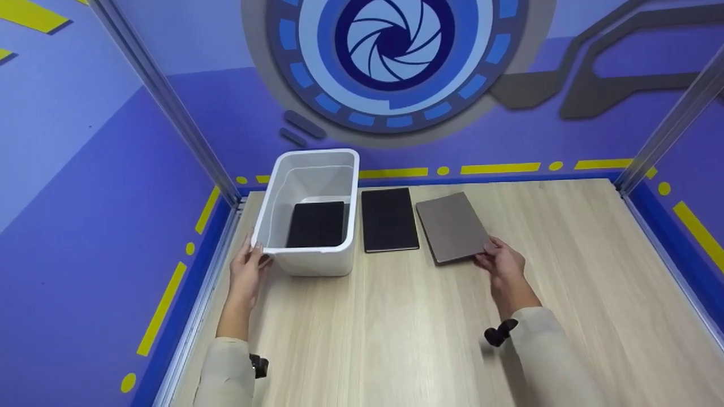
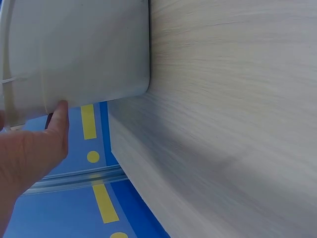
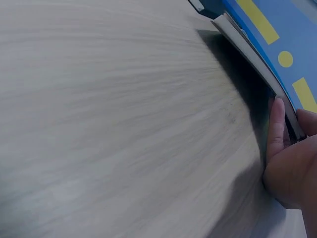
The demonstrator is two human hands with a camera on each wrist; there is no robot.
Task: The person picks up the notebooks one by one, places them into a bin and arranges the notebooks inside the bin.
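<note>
My left hand (image 1: 245, 277) holds the near left corner of a white plastic bin (image 1: 317, 263), thumb at the rim and fingers against the outside wall. Inside the bin is a black notebook (image 1: 317, 224). My right hand (image 1: 505, 261) pinches a grey-brown notebook (image 1: 453, 228) by its near right corner. In the right wrist view that notebook (image 3: 252, 57) is tilted, its near edge raised off the table with a shadow beneath. Between the bin and the grey-brown notebook lies another black notebook (image 1: 389, 219), flat on the wood.
The light wooden table (image 1: 407, 339) meets a blue-purple back wall (image 1: 226, 124) right behind the bin and notebooks. Side panels with metal posts (image 1: 169, 107) bound it left and right. Small black devices (image 1: 500, 332) sit at both wrists.
</note>
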